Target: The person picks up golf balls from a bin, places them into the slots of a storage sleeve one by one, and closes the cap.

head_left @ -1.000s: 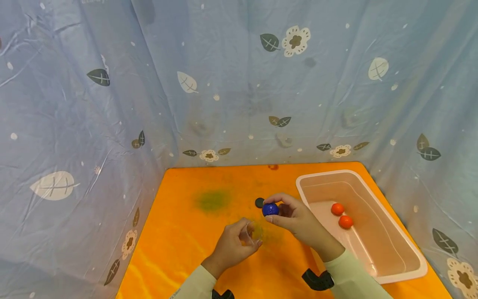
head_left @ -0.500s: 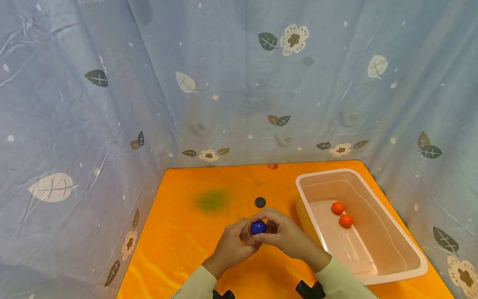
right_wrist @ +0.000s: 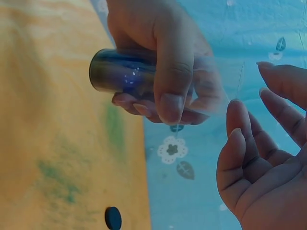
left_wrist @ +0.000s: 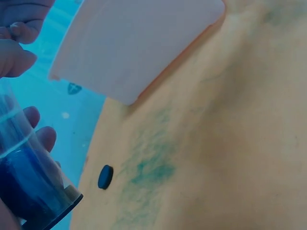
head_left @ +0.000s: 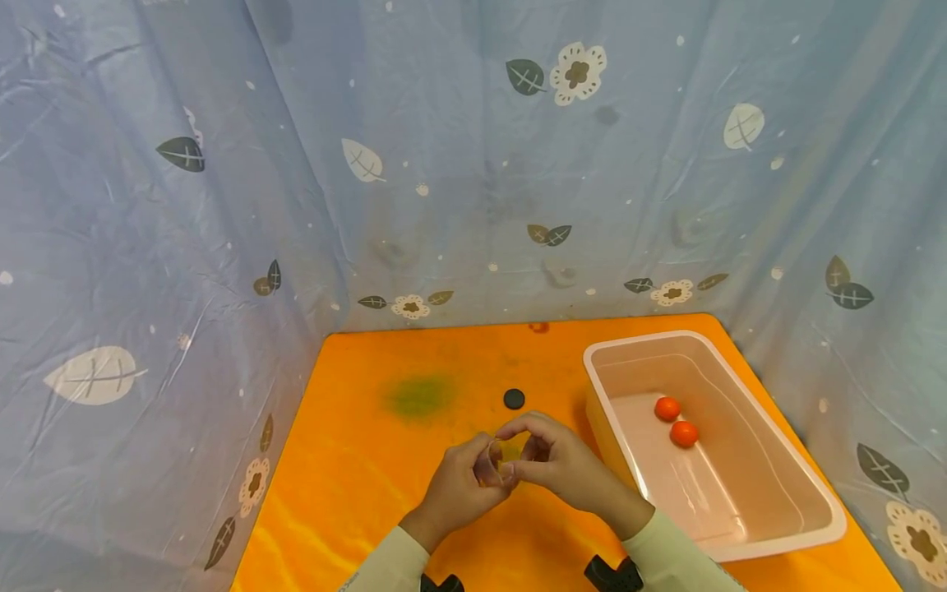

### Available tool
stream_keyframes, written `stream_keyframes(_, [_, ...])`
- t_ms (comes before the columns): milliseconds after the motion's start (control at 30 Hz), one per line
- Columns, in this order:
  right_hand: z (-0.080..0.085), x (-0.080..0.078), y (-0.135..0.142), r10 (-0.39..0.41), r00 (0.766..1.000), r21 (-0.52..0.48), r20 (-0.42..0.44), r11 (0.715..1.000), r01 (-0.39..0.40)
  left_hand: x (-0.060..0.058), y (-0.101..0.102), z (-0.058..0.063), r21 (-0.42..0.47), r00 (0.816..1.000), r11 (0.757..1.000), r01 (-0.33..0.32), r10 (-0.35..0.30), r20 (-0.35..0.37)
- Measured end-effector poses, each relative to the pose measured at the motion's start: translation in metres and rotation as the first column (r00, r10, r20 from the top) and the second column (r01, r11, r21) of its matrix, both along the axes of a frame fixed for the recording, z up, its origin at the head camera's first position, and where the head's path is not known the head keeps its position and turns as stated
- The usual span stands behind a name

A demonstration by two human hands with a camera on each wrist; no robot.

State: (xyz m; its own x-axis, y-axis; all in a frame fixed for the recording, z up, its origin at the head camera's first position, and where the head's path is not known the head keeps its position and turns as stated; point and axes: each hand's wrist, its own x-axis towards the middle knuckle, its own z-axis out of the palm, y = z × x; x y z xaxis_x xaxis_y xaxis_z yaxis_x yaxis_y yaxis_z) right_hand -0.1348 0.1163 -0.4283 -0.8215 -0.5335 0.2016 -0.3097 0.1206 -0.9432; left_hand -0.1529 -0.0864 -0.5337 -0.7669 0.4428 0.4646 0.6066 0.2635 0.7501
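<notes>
My left hand [head_left: 459, 485] grips a clear tube [head_left: 487, 464] with a dark closed end. Inside it, near that end, a blurred blue ball [right_wrist: 132, 79] shows through the wall in the right wrist view. The left wrist view shows the same tube [left_wrist: 36, 148] tilted, with blue filling its lower part. At the tube's mouth hovers my right hand [head_left: 573, 473], its thumb and fingers loosely bent and apart. Nothing sits between those fingers in the right wrist view. A round black lid [head_left: 514, 399] lies on the orange table just beyond the hands.
A pale plastic bin [head_left: 625, 460] stands on the right of the orange table [head_left: 348, 460]. Two red-orange balls, one [head_left: 684, 434] nearer and one [head_left: 667, 409] farther, lie in it. A patterned blue curtain [head_left: 444, 164] surrounds the table.
My right hand has moved left and down to the tube's mouth with the blue ball and released it. The ball has gone into the tube. My left hand has stayed in place.
</notes>
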Motion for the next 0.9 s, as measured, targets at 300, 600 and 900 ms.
stream_keyframes(300, [0.001, -0.001, -0.001, -0.010, 1.000, 0.009, 0.021, 1.000, 0.010, 0.001, -0.002, -0.002, -0.009, 0.999, 1.000, -0.009, 0.009, 0.036])
stream_keyframes(600, [0.015, -0.010, 0.004, -0.047, 0.997, -0.052, -0.064, 0.998, 0.044, 0.002, -0.003, 0.001, -0.015, 0.997, 1.000, 0.003, -0.002, 0.075])
stream_keyframes(900, [0.037, -0.020, 0.018, -0.109, 0.994, -0.044, 0.016, 0.993, 0.109, 0.003, -0.003, 0.001, -0.012, 0.995, 1.000, 0.002, -0.001, 0.098])
